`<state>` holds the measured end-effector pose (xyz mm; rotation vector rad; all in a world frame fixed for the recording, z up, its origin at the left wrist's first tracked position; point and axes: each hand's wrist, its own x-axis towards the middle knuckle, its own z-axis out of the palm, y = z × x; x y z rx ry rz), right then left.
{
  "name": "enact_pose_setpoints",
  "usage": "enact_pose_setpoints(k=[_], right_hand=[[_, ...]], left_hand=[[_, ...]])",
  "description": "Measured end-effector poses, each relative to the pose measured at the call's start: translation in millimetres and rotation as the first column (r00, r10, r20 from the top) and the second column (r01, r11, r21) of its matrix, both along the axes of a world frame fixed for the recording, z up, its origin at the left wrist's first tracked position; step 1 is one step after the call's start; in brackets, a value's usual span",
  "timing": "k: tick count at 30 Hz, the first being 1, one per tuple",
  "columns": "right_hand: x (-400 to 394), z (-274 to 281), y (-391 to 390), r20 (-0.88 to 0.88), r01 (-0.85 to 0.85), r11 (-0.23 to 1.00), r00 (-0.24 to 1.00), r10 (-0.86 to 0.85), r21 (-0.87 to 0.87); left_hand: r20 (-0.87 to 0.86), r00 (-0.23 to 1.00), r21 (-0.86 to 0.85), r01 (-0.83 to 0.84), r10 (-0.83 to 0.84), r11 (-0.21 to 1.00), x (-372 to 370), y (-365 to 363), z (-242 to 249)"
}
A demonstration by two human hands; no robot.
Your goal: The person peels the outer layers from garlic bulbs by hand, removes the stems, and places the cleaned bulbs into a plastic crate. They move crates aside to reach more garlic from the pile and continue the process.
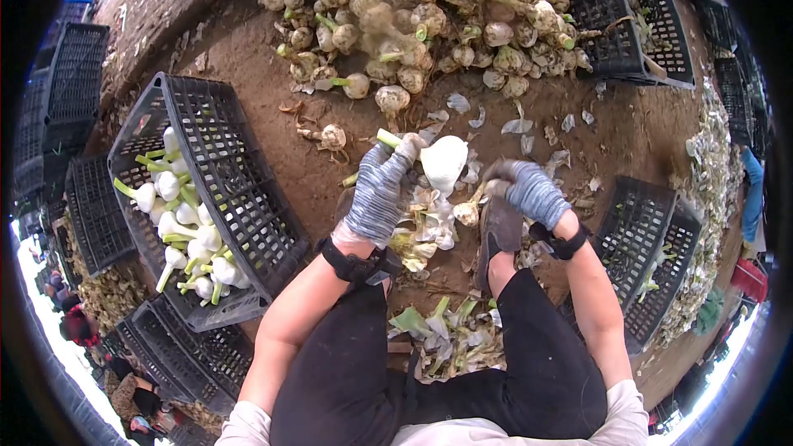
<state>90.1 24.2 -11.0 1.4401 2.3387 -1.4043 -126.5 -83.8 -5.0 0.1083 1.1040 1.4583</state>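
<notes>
My left hand, in a grey knit glove with bare-looking fingertips, is closed round the cut green stem of a clean white garlic bulb. The bulb's round end points right, toward my other hand. My right hand, gloved alike, has its fingers curled at the stalk of a smaller, yellowish garlic bulb hanging below the fingertips. Beneath both hands, peeled skins lie on the ground between my shoes. More trimmed white bulbs fill part of a tilted black crate at my left.
A large heap of unpeeled, soil-covered garlic lies ahead on the dirt floor. Black crates stand at the far right and by my right knee. Stalk scraps lie between my legs. People are at the lower left.
</notes>
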Motion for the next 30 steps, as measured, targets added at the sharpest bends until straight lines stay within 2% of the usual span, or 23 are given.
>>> enact_pose_setpoints(k=[1, 2, 3, 4, 5, 7, 8, 9, 10, 11, 13, 14, 15, 17, 19, 21, 22, 23, 25, 26, 27, 29, 30], right_hand=[[0.8, 4.8, -0.6, 0.051, -0.229, 0.970, 0.971, 0.233, -0.077], [-2.2, 7.2, 0.0, 0.049, -0.230, 0.970, 0.971, 0.234, -0.079], [-8.6, 9.2, 0.2, -0.096, -0.136, 0.990, 0.986, 0.138, 0.033], [-17.3, 14.2, -0.2, -0.250, -0.023, 0.991, 0.967, 0.055, 0.130], [-27.1, 24.2, -0.7, -0.291, 0.209, 0.939, 0.913, -0.287, -0.274], [-31.0, 19.1, 0.8, -0.330, 0.190, 0.934, 0.899, -0.289, -0.301], [-31.9, 15.1, 1.7, -0.363, 0.175, 0.930, 0.885, -0.293, -0.323], [-28.8, 8.4, 1.8, -0.243, 0.139, 0.960, 0.949, -0.199, -0.241], [-23.9, -3.8, 0.6, -0.244, 0.140, 0.958, 0.949, -0.202, -0.250], [-17.1, -18.5, -0.7, -0.137, 0.124, 0.978, 0.980, -0.147, -0.165], [-2.9, -30.6, -1.1, 0.096, 0.077, 0.992, 0.993, -0.067, -0.103], [5.8, -40.1, -0.6, 0.185, -0.023, 0.997, 0.982, 0.036, -0.072], [9.4, -45.1, -3.2, 0.265, -0.088, 0.994, 0.959, 0.103, -0.068], [14.7, -51.2, -8.4, 0.346, -0.156, 0.985, 0.923, 0.170, -0.069], [12.2, -50.1, -15.2, 0.328, -0.024, 0.921, 0.931, 0.163, -0.389], [7.5, -62.3, -26.0, 0.332, 0.073, 0.893, 0.939, 0.088, -0.443], [6.3, -73.8, -32.1, 0.335, 0.162, 0.854, 0.942, 0.015, -0.494], [4.0, -84.9, -36.5, 0.342, 0.119, 0.883, 0.938, 0.050, -0.455], [10.1, -125.6, -47.2, 0.320, -0.143, 0.987, 0.934, 0.157, -0.066], [13.5, -137.2, -53.5, 0.269, -0.221, 0.959, 0.948, 0.169, 0.178], [11.7, -131.4, -52.5, 0.270, -0.220, 0.959, 0.948, 0.167, 0.178], [9.2, -118.7, -47.1, 0.343, -0.013, 0.996, 0.938, 0.044, -0.094], [7.9, -108.5, -45.7, 0.345, -0.016, 0.996, 0.938, 0.046, -0.091]], left_hand=[[0.129, 0.992, -0.004, -0.005, 0.006, 1.000, -0.9, 0.6, -0.8], [0.255, 0.967, -0.008, -0.007, 0.009, 1.000, -2.4, 1.1, -1.1], [0.451, 0.892, -0.008, -0.032, 0.032, 0.999, -6.8, -2.5, -11.1], [0.447, 0.894, -0.010, -0.031, 0.032, 0.999, -7.6, -3.8, -9.5], [0.308, 0.951, 0.032, 0.026, -0.035, 0.999, -8.9, -6.2, -6.1], [0.196, 0.977, 0.135, 0.059, -0.085, 0.989, -18.1, -15.2, 1.6], [0.301, 0.952, 0.208, 0.001, -0.064, 0.978, -25.7, -22.0, 5.6], [0.478, 0.878, 0.257, -0.107, -0.030, 0.960, -36.8, -29.0, 8.1], [0.780, 0.625, 0.178, -0.278, 0.037, 0.944, -50.2, -32.6, 12.9], [0.870, 0.493, 0.241, -0.439, 0.008, 0.866, -59.7, -38.7, 20.3], [0.900, 0.333, 0.435, -0.651, -0.281, 0.622, -77.8, -44.7, 47.3], [0.804, 0.334, 0.558, -0.710, -0.492, 0.431, -85.8, -47.3, 57.2], [0.814, 0.323, 0.546, -0.709, -0.483, 0.446, -91.7, -47.7, 57.5], [0.315, 0.338, 0.880, -0.455, -0.887, 0.139, -98.9, -43.4, 53.3], [0.501, 0.638, 0.844, -0.212, -0.585, 0.492, -81.2, -50.3, 51.3], [0.314, 0.912, 0.444, 0.107, -0.266, 0.890, -58.1, -53.3, 47.4], [0.041, 0.909, 0.239, 0.394, -0.414, 0.888, -56.4, -39.8, 36.7], [-0.142, 0.817, -0.017, 0.563, -0.559, 0.826, -42.6, -28.0, 29.3], [-0.170, 0.736, -0.083, 0.652, -0.655, 0.754, -18.3, -30.7, -12.6], [-0.209, 0.695, -0.108, 0.683, -0.688, 0.723, -8.7, -33.1, -26.7], [-0.208, 0.694, -0.108, 0.684, -0.689, 0.721, -3.0, -32.9, -33.5], [-0.422, 0.444, -0.316, 0.745, -0.790, 0.588, 5.3, -32.4, -45.4], [-0.424, 0.447, -0.313, 0.744, -0.787, 0.591, 10.5, -32.2, -47.9]])
